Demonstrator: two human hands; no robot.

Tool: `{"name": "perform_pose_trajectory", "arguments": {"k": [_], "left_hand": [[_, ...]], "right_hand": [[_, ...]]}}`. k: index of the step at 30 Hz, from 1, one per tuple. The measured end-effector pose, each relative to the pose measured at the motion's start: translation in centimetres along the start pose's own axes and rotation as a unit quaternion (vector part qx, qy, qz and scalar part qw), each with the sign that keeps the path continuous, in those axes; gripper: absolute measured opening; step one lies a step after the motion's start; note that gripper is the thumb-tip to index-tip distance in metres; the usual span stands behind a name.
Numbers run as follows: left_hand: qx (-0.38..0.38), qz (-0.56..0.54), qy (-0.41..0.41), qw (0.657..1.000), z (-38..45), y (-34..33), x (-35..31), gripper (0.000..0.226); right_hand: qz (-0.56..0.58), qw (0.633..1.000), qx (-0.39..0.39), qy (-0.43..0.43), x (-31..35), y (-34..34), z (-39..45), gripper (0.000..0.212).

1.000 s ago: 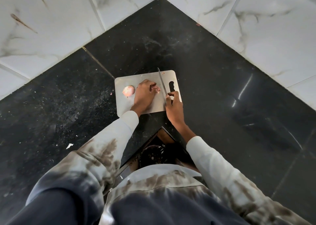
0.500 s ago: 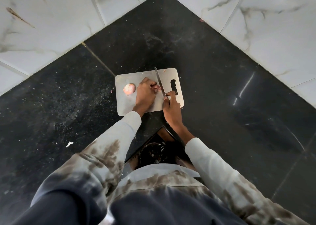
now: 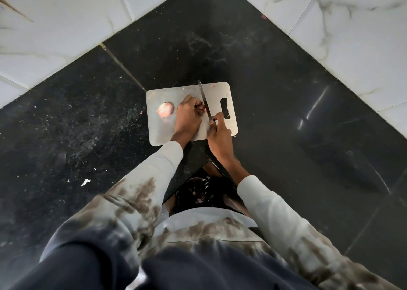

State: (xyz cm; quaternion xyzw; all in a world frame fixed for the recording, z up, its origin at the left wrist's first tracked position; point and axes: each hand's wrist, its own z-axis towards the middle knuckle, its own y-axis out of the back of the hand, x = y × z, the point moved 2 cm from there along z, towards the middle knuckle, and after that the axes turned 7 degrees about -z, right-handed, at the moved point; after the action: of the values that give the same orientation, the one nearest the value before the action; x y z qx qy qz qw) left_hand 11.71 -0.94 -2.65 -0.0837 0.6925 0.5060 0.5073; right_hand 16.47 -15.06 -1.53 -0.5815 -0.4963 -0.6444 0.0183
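Onion piece sits mid cutting board, pinned under the curled fingers of my left grip. Knife blade lies against it, handle wrapped tight in my right grip. Onion half lies apart, further left. Black table underneath.

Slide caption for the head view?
Left hand steadies a pinkish onion piece on a grey rectangular cutting board while the right hand holds a long-bladed knife against it.

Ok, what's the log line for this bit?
left hand: holds small pinkish onion piece | right hand: grips long steel knife | steel cutting board: second pink onion, untouched
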Motion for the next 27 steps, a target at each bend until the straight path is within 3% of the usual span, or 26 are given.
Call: {"name": "perform_pose_trajectory", "arguments": {"k": [8,17,22,27], "left_hand": [[-0.008,-0.011,-0.006,1.000,-0.4,-0.5,0.5,0.022],[-0.009,-0.001,0.029,1.000,-0.3,-0.8,-0.1,0.018],[-0.002,0.019,0.051,0.999,-0.5,-0.6,-1.6,0.013],[0.011,0.056,0.045,0.997,-0.9,-0.6,-2.1,0.034]], "right_hand": [[0.014,1.000,0.011,-0.022,-0.2,-1.0,0.9,0.002],[-0.075,0.997,-0.012,-0.010,-1.5,-0.9,-2.3,0.016],[-0.017,0.999,-0.013,-0.025,-1.5,0.0,-1.6,0.004],[0.023,0.999,-0.035,-0.030,-0.6,1.2,-0.6,0.006]]}}
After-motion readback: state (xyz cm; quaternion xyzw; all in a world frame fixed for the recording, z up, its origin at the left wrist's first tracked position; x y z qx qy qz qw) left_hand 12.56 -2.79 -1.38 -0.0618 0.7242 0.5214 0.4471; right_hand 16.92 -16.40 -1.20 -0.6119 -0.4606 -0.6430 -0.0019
